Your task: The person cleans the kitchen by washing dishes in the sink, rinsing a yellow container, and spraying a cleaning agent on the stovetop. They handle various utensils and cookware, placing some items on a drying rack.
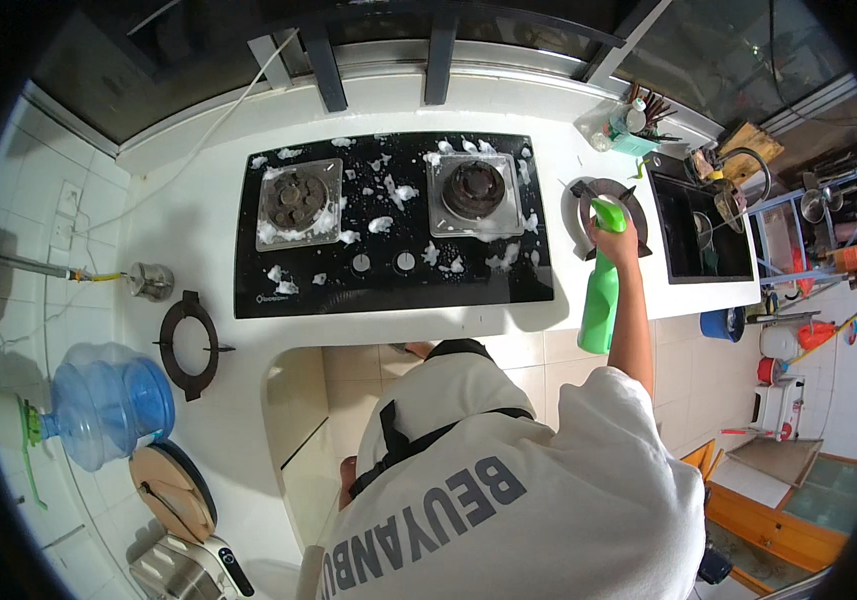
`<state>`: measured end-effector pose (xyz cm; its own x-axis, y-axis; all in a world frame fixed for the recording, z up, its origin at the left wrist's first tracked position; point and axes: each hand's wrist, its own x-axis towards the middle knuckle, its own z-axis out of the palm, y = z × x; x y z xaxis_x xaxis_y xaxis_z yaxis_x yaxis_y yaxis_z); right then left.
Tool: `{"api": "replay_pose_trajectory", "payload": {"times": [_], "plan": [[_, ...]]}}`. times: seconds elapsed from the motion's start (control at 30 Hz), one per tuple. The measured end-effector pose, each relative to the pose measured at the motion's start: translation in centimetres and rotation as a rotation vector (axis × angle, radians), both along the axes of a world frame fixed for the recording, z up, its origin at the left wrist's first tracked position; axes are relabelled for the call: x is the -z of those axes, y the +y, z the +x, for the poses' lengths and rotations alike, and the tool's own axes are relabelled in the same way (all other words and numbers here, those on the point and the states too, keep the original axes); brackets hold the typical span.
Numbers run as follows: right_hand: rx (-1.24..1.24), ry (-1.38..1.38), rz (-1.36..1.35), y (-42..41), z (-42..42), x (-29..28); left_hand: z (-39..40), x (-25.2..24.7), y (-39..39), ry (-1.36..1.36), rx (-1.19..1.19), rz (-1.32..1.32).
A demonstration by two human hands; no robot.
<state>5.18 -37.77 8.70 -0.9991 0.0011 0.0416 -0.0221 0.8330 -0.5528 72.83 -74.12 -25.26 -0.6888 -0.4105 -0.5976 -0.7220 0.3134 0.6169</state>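
Note:
My right hand (614, 238) is closed around the neck of a green spray bottle (599, 304), held upright at the counter's front edge, over a dark pan support (642, 217) lying on the white counter. To the left is a black glass gas hob (391, 281) with two burners, a left one (295, 201) and a right one (473, 187), both without pan supports. White foam (400, 192) is spotted over the glass and around the burners. My left hand (348, 480) hangs low beside my body, mostly hidden by my shirt; its fingers do not show clearly.
A second pan support (188, 345) lies left, near a metal cup (150, 281), a blue water bottle (113, 405) and a round wooden board (169, 491). Right of the hob are a black sink (698, 232) and a turquoise holder (632, 142) with chopsticks. A window frame (441, 60) runs behind.

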Motion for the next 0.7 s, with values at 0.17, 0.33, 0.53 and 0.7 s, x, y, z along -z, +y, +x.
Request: {"api": "replay_pose_trajectory", "payload": {"times": [0.17,0.33,0.53,0.7], "plan": [[-0.071,-0.162,-0.274,2.2,3.6,2.4,2.0,0.7,-0.5,-0.045,0.094,-0.073],[-0.132,-0.187,-0.244,2.6,8.2,3.3,1.4,-0.9,0.3,-0.010,0.025,-0.085],[-0.136,-0.389,-0.269,4.3,12.6,5.4,-0.7,-1.9,2.3,-0.138,-0.246,0.065],[-0.355,-0.244,-0.093,-0.2,16.6,3.0,-2.5,-7.1,4.3,-0.196,-0.233,0.137]]}}
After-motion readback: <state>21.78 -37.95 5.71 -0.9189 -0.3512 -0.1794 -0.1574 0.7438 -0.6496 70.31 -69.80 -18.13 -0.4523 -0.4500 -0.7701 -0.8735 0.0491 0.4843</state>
